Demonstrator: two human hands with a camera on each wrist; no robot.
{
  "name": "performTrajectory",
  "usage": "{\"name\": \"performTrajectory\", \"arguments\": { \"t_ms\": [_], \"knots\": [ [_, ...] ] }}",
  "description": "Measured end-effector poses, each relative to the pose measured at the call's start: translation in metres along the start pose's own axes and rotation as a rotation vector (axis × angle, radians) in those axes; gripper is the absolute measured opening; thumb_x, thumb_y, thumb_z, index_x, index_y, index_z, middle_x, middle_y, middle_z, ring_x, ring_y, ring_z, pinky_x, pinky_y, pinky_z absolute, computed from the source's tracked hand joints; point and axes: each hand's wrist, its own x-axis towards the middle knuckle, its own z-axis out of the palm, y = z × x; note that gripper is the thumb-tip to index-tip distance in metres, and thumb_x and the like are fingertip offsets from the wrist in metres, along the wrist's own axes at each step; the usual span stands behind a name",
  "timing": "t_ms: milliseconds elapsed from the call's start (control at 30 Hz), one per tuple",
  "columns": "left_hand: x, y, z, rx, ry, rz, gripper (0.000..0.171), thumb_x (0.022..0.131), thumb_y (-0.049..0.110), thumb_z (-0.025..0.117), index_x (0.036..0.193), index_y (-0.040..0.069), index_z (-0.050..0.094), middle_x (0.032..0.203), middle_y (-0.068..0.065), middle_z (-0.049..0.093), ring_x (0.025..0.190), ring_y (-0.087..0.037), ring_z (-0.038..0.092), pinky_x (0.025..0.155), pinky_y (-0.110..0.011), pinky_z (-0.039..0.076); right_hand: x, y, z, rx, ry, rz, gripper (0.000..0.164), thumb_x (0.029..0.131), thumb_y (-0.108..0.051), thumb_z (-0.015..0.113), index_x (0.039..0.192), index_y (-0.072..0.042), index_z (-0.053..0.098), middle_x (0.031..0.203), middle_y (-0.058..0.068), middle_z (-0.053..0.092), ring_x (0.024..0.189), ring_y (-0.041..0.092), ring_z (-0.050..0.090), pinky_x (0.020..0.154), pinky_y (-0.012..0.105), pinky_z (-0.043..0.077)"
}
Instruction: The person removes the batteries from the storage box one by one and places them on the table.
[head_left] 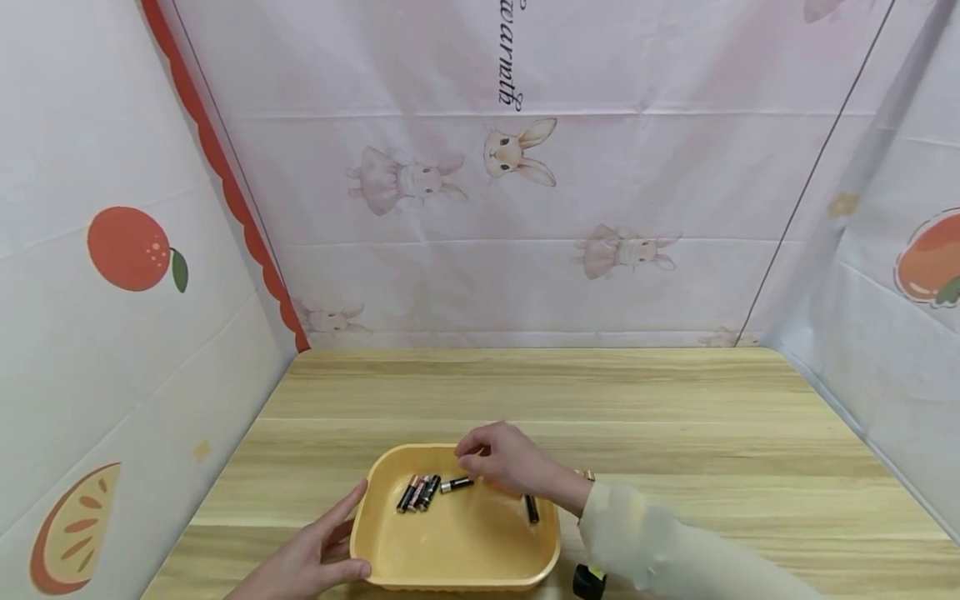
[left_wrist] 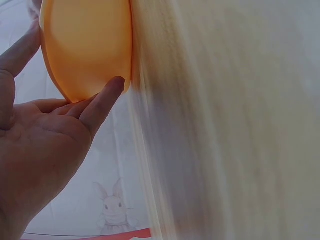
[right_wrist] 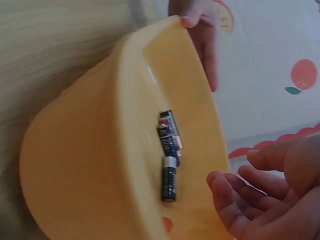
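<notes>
A yellow plastic basin [head_left: 450,558] stands on the table. My left hand [head_left: 315,550] rests against its left side, with the fingers straight along the outer wall [left_wrist: 90,50] and the thumb near the rim. Over the basin's far side hovers my right hand [head_left: 510,458], its fingers loosely bent and nothing visible between them. Below it, a single black battery [head_left: 457,484] with a silver end lies on the basin floor. Several batteries [head_left: 418,493] lie side by side to the left of that one. Another dark battery [head_left: 532,509] is by the right wall. Something orange [right_wrist: 167,224] is partly hidden in the basin.
On the table right of the basin sits a small black object with a yellow mark [head_left: 588,581]. A small gold-coloured item [head_left: 587,475] shows partly behind my right wrist. Printed cloth walls [head_left: 525,292] enclose the wooden table [head_left: 675,400] at the back and sides.
</notes>
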Motion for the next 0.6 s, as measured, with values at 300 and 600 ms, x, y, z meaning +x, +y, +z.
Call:
{"name": "performTrajectory", "arguments": {
  "t_ms": [300, 600],
  "knots": [
    [0.000, 0.000, -0.001, -0.033, -0.009, -0.010, 0.097, 0.101, 0.006, 0.068, 0.160, -0.005, -0.008, 0.146, -0.055, 0.024, 0.123, -0.018, 0.063, 0.094, -0.032, 0.056, 0.005, 0.008, 0.025, -0.175, -0.042, -0.018, 0.013, 0.097, -0.007, 0.072, 0.106, 0.001, 0.077, 0.103, 0.010, 0.076, 0.077, 0.007, 0.068, 0.064, 0.018, 0.051],
    [-0.001, 0.000, -0.002, -0.053, -0.006, -0.025, 0.098, 0.101, 0.006, 0.067, 0.161, -0.004, -0.009, 0.147, -0.053, 0.027, 0.124, -0.028, 0.062, 0.094, -0.033, 0.056, 0.008, 0.013, 0.035, -0.383, -0.076, -0.045, 0.030, 0.091, 0.002, 0.074, 0.066, -0.010, 0.062, 0.062, -0.010, 0.044, 0.056, 0.001, 0.037, 0.051, 0.016, 0.031]
  ]
}}
